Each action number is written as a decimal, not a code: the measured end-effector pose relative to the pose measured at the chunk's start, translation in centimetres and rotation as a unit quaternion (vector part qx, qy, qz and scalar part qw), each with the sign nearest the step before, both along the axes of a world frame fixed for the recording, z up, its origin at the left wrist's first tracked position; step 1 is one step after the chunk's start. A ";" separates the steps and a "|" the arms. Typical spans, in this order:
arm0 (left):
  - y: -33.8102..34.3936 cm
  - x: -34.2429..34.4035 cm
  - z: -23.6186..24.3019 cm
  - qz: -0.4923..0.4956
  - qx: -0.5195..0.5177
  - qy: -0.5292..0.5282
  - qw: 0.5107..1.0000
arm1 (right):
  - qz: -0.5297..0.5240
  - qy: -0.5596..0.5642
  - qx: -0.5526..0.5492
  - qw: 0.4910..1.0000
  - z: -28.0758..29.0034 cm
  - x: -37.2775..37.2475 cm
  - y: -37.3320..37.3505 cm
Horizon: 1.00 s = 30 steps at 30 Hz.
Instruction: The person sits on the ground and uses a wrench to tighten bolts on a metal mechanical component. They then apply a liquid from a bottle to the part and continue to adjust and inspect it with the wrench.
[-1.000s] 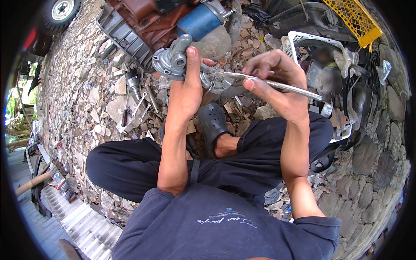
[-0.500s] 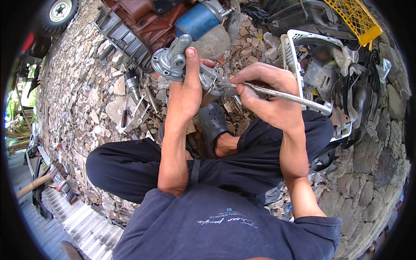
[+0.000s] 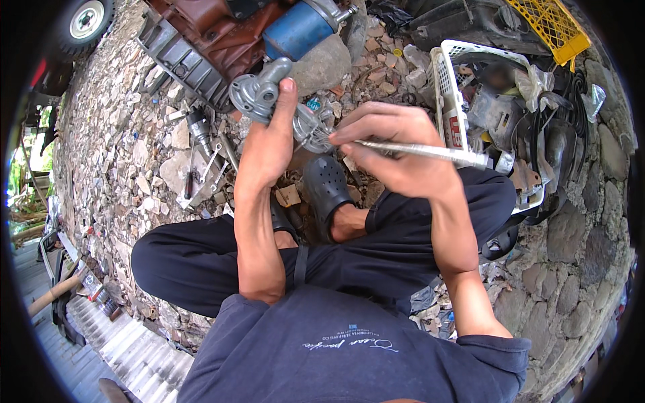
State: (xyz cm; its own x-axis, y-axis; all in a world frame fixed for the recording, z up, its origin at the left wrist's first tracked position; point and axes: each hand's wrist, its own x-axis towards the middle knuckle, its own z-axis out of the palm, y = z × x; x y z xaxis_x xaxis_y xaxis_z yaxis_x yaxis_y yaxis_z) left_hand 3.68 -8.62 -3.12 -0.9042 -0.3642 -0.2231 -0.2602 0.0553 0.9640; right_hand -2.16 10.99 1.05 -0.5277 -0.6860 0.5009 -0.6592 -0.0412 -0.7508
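My left hand (image 3: 269, 144) is closed around a grey cast-metal housing (image 3: 254, 94), which looks like an engine pump with a stubby pipe and a round flange. Its thumb lies along the pipe. In my right hand (image 3: 400, 144) is a slim silver rod (image 3: 437, 152), gripped like a pen between thumb and fingers. Thin wire-like strands show at the rod's tip, against the housing's lower right end (image 3: 313, 133). The fingers partly hide where the two meet.
A blue cylindrical filter (image 3: 299, 32) and a reddish-brown engine block (image 3: 225, 30) stand ahead. Wrenches (image 3: 213, 164) lie on the stony ground at left. To the right are a white crate (image 3: 447, 101) of parts and a yellow crate (image 3: 557, 33). Below the hands is a dark clog (image 3: 326, 188).
My left hand and the housing have shifted slightly left. My right hand has moved left too, and the rod has turned a little in its grip, its strands still at the housing.
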 end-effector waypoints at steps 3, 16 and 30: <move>0.2 0.0 0.3 -0.027 -0.018 -0.048 0.998 | -0.020 -0.027 0.021 0.999 0.1 -0.6 0.3; -0.2 0.1 0.2 -0.067 0.006 -0.069 0.995 | 0.069 0.008 0.026 0.997 -0.3 -1.8 0.2; -0.1 -0.1 2.9 0.003 0.209 -0.012 0.978 | -0.130 0.087 -0.055 0.986 1.9 -2.9 0.2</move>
State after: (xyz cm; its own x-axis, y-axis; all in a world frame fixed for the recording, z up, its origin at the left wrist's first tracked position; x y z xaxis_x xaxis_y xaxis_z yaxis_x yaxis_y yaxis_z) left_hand 3.56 -8.75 -0.20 -0.8952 -0.2420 -0.3742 -0.2814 -0.3441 0.8958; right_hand -5.03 11.21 2.94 -0.5786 -0.4748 0.6631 -0.7762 0.0708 -0.6265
